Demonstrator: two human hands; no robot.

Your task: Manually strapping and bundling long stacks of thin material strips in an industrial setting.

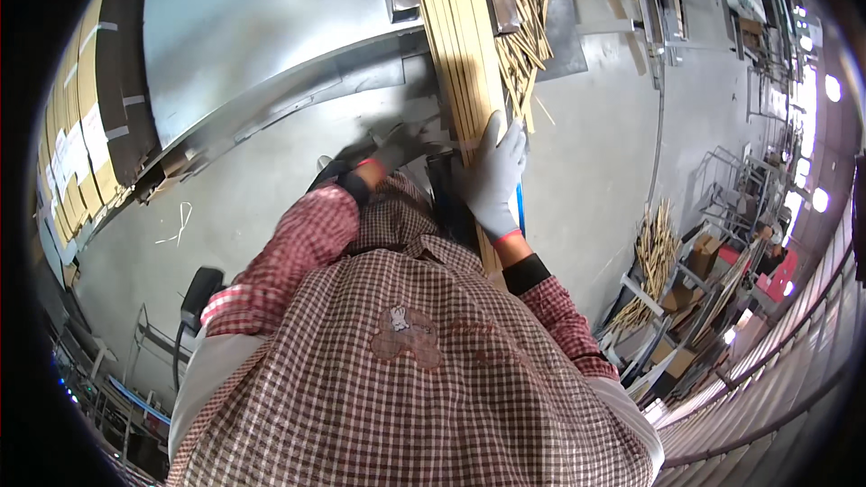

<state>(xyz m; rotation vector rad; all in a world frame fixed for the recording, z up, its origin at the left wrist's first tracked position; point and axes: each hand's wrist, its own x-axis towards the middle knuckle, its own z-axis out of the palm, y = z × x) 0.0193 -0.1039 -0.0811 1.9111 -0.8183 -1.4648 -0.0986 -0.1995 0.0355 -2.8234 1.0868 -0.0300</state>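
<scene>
A long stack of pale yellow wooden strips (460, 32) runs from the far edge toward my body. My right hand (494, 176), in a grey glove with a red cuff, lies on the near part of these strips, fingers stretched out along their right edge. Off to the left of the strips is my left hand (397, 149), also gloved. It is dark and smeared by motion, so its fingers cannot be made out. Part of the strips' near end is hidden by my right hand and my checked apron (397, 379).
Left of the strips stands a large grey metal table (262, 18). Loose thin sticks (523, 63) lie heaped at their right. Stacked cardboard (77, 140) is at the far left. A rack with bundled sticks (657, 252) and boxes stands on the right.
</scene>
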